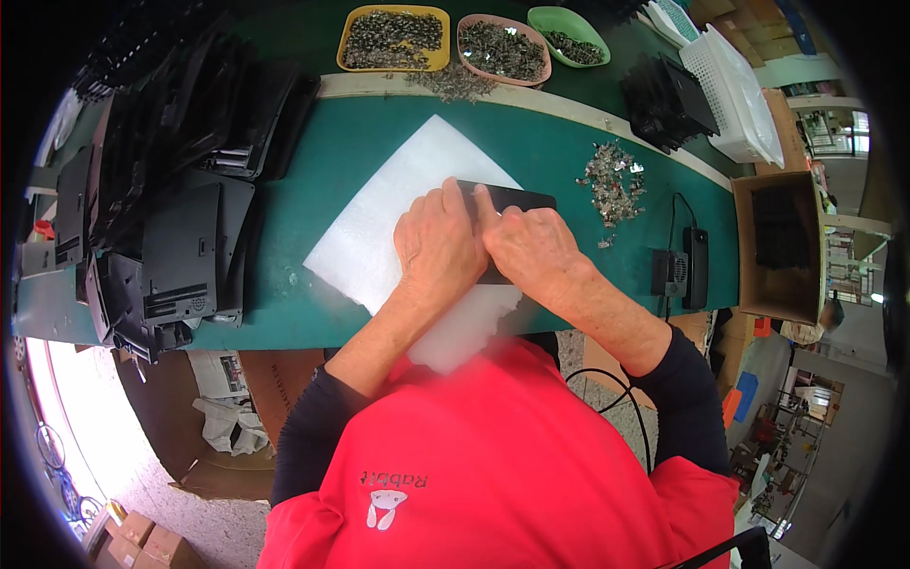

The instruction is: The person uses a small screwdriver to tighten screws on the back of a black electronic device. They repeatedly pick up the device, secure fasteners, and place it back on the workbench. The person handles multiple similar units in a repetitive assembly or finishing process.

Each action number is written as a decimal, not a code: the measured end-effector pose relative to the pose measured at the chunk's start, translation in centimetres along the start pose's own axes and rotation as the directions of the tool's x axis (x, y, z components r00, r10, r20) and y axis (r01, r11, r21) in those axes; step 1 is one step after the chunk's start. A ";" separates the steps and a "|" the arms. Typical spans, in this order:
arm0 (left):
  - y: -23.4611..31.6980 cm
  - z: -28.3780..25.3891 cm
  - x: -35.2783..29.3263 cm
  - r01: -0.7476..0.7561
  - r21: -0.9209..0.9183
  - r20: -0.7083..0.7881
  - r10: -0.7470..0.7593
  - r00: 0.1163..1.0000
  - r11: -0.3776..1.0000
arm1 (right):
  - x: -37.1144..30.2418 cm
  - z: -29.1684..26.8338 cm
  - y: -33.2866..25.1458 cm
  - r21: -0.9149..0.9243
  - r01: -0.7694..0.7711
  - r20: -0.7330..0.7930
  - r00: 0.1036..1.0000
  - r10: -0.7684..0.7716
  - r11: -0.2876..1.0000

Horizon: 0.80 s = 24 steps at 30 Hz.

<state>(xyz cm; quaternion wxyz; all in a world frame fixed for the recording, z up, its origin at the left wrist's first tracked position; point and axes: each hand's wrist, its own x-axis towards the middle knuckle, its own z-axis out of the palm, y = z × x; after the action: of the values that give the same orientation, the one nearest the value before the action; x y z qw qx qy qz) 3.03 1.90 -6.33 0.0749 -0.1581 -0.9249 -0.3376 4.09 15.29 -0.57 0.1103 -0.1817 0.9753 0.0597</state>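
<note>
A black plastic panel [526, 198] lies on a white foam sheet [370, 228] in front of me, mostly covered by my hands. My left hand [439, 239] is closed over the panel's left part, its fingers together and pointing away from me. Against it, my right hand [533, 247] has its fingers curled and the index stretched along the panel. Something small and pale shows by the right fingertips, too little to name. To the right of the foam, small metal pieces [611, 185] are scattered in a pile on the green table mat [569, 303].
Stacked black plastic housings [199, 247] crowd the left. Yellow [441, 40], pink [545, 68] and green [597, 43] trays of metal pieces stand at the far side. At right are black parts [668, 100], a white basket [735, 104], a cardboard box [782, 247] and a black corded device [696, 270].
</note>
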 end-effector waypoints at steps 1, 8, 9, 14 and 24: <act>0.0 0.1 0.0 0.002 -0.001 0.000 -0.002 1.000 1.000 | 0.1 -0.2 0.0 -0.005 0.008 0.021 1.000 -0.008 1.000; -0.1 -0.1 0.0 0.000 -0.012 0.006 0.000 1.000 1.000 | 0.2 -1.2 2.2 0.239 -0.012 0.017 1.000 0.008 0.971; -0.1 0.0 0.0 0.001 -0.008 0.013 -0.001 1.000 1.000 | 0.2 -1.8 2.1 0.277 -0.048 0.063 0.997 0.032 0.960; 0.0 -0.2 0.1 0.000 -0.018 0.020 0.000 1.000 1.000 | 0.1 -1.0 1.9 0.320 -0.074 0.015 0.997 0.073 0.945; -0.3 0.3 -0.2 -0.030 -0.067 -0.003 0.029 1.000 0.997 | 1.8 -3.4 0.7 0.271 -0.079 0.124 0.991 0.046 0.959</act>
<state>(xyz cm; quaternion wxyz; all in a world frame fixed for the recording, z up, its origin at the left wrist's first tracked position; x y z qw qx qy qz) 3.13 1.82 -6.77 0.0754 -0.1739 -0.9105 -0.3676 1.52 14.78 2.37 0.1894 -0.1300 0.9712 -0.0626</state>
